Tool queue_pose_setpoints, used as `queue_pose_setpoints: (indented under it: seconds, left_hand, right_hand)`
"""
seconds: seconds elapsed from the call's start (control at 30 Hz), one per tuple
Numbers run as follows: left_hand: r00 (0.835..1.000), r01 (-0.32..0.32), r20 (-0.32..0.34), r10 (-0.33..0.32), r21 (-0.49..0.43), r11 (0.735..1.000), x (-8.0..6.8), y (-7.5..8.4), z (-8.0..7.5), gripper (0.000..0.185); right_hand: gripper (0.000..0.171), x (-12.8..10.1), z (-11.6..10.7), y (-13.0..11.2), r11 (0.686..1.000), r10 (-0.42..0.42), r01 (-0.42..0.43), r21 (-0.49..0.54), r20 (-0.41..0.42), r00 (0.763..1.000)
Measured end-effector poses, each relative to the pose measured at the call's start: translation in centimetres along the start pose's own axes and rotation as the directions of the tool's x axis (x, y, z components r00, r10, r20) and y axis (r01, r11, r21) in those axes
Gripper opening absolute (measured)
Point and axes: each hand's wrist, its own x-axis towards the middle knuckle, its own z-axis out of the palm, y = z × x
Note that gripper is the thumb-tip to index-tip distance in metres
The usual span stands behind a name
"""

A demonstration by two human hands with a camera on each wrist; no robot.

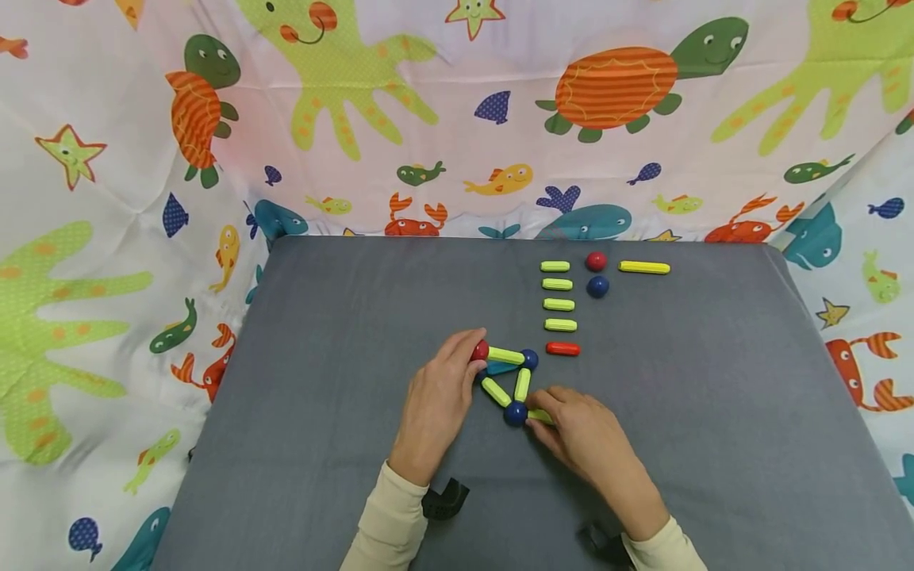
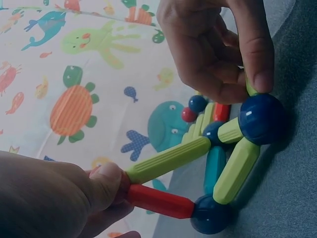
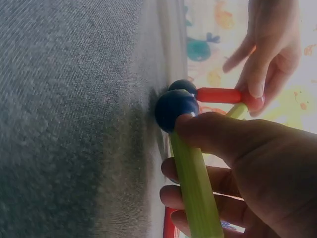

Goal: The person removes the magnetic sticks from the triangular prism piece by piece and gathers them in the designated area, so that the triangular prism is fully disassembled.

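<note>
A small frame of rods and balls stands on the grey cloth. My left hand (image 1: 434, 408) pinches the red ball (image 1: 481, 350) at its top. From that ball a red rod (image 2: 161, 201) and a long light-green rod (image 2: 168, 159) slope down to blue balls. A teal rod (image 2: 215, 171) and two light-green rods join the blue balls into a triangle low on the cloth. With thumb and fingers, my right hand (image 1: 589, 434) grips another light-green rod (image 3: 195, 191), whose end meets the nearest blue ball (image 3: 176, 110).
Beyond the hands lie a column of loose light-green rods (image 1: 558, 304), a red rod (image 1: 563, 349), a red ball (image 1: 596, 261), a blue ball (image 1: 597, 286) and a yellow rod (image 1: 644, 268). A patterned sea-animal curtain (image 1: 428, 79) hangs behind the table.
</note>
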Motion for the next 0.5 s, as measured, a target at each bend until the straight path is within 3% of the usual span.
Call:
queue_pose_setpoints:
  seconds: [0.2, 0.37, 0.5]
  left_hand:
    - [1.000, 0.013, 0.009, -0.013, 0.000, 1.000, 0.0, 0.1, 0.0, 0.042]
    - [1.000, 0.006, 0.005, -0.006, -0.004, 1.000, 0.1, 0.0, 0.1, 0.042]
    - [1.000, 0.010, 0.010, -0.010, -0.005, 1.000, 0.0, 0.0, 0.2, 0.042]
  right_hand:
    - [0.021, -0.1, 0.1, 0.4, 0.999, -0.029, 0.029, -0.018, 0.004, 1.000]
    - [0.022, 0.0, -1.0, 1.1, 0.999, 0.031, -0.032, 0.035, 0.023, 0.999]
    - [0.025, 0.2, -2.7, 3.2, 0.996, 0.062, -0.063, 0.066, 0.020, 0.998]
